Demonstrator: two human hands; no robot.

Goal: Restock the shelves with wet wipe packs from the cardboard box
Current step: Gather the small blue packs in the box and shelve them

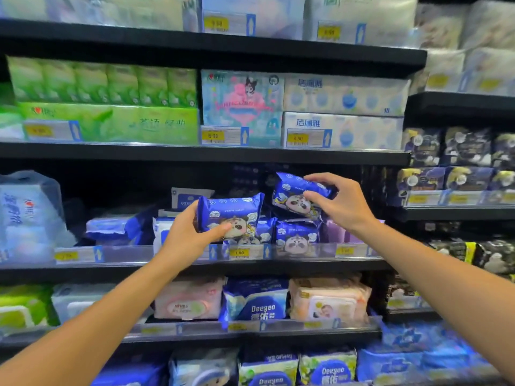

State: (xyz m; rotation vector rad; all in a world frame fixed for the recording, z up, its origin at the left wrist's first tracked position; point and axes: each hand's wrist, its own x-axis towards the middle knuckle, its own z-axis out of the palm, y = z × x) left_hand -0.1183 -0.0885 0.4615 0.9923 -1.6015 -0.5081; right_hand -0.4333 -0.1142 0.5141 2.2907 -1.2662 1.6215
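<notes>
store shelves seen from above the hands; at centre-left the left hand grips a blue pack, fingers curled round its left end, held upright just above the shelf lip, likely to slot into the front row; to the right, the right hand pinches a second pack over stacked packs, apparently to top the pile; no box in view

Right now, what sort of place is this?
Most likely a shop aisle. Black shelves hold stacked packs of tissues, yellow price tags line the edges, and each hand holds a blue wipe pack.
</notes>
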